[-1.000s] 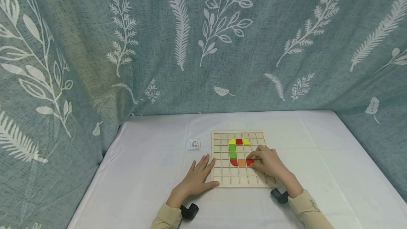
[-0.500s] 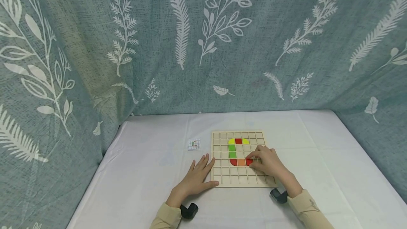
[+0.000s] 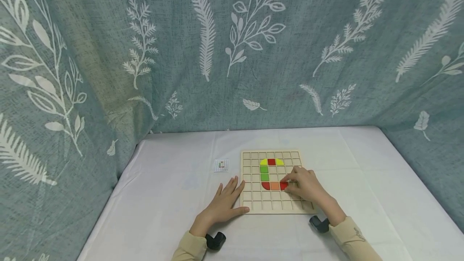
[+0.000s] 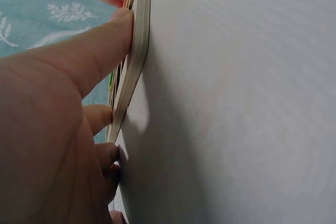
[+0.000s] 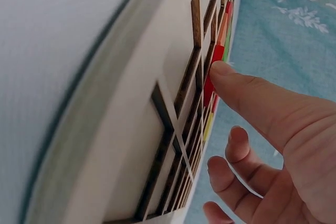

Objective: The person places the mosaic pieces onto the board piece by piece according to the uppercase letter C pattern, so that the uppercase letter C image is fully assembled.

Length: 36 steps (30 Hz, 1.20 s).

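Note:
A wooden grid board (image 3: 256, 204) lies on the table, with coloured tiles forming a C shape in its cells. My right hand (image 3: 307, 185) pinches a red tile (image 3: 284, 187) at the lower right end of the shape; in the right wrist view the thumb (image 5: 223, 69) presses against it. To its left sit an orange tile (image 3: 275, 186) and a rounded red tile (image 3: 266, 186). My left hand (image 3: 224, 205) rests with spread fingers at the board's left edge, its thumb on the near corner. Whether the pinched tile sits fully in its cell, I cannot tell.
Left of the board lies a small printed card (image 3: 221, 165) with a similar pattern. Two green tiles (image 3: 264, 173) and a top row of yellow (image 3: 263, 162) and dark red (image 3: 271, 162) tiles complete the C. A leaf-patterned curtain (image 3: 217, 51) surrounds the white table (image 3: 163, 172).
Both hands and the tiles keep nearly the same places. Only the head view has shifted very slightly.

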Motion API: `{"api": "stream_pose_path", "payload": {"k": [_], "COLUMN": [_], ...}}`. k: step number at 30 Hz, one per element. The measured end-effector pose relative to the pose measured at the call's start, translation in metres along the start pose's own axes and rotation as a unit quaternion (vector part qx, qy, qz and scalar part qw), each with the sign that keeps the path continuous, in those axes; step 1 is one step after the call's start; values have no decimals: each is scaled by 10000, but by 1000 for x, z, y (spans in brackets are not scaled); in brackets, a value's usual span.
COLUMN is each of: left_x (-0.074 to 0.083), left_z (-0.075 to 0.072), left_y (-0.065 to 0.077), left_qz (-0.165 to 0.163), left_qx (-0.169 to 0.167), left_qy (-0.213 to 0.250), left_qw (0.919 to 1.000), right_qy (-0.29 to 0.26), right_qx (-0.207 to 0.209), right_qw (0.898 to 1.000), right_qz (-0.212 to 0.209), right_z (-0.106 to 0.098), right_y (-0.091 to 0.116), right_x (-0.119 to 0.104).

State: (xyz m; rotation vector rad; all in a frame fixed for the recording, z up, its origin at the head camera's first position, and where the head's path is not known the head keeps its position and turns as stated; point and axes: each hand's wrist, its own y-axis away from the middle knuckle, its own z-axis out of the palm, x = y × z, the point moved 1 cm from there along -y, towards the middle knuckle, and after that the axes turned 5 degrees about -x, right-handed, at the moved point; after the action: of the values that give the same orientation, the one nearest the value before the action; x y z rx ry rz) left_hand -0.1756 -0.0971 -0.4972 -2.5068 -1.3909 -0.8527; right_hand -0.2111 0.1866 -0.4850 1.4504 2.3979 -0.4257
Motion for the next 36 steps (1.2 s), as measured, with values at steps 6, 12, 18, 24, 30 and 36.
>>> {"api": "stream_pose_path", "payload": {"k": [6, 12, 18, 24, 30, 36], "left_x": [0, -1, -1, 0, 1, 1], "left_z": [-3, -7, -9, -10, -10, -10], "left_y": [-3, -8, -11, -12, -14, -14], "left_qz": [-45, -144, -182, -202, -209, -213], "left_qx": [-13, -100, -116, -125, -128, -118], "left_qy": [53, 77, 43, 6, -43, -79], "left_qw": [10000, 9998, 9998, 9997, 9997, 9997], "right_qy": [126, 217, 180, 249, 371, 322], "right_qx": [-69, 58, 100, 127, 142, 120], "right_qw": [9999, 9996, 9996, 9995, 9991, 9994], "right_qz": [-29, -151, -189, -145, -122, -69], "right_z": [-3, -4, 0, 2, 1, 0], "right_y": [-2, -6, -11, -14, -14, -15], "right_x": [1, 6, 9, 12, 12, 10]}}
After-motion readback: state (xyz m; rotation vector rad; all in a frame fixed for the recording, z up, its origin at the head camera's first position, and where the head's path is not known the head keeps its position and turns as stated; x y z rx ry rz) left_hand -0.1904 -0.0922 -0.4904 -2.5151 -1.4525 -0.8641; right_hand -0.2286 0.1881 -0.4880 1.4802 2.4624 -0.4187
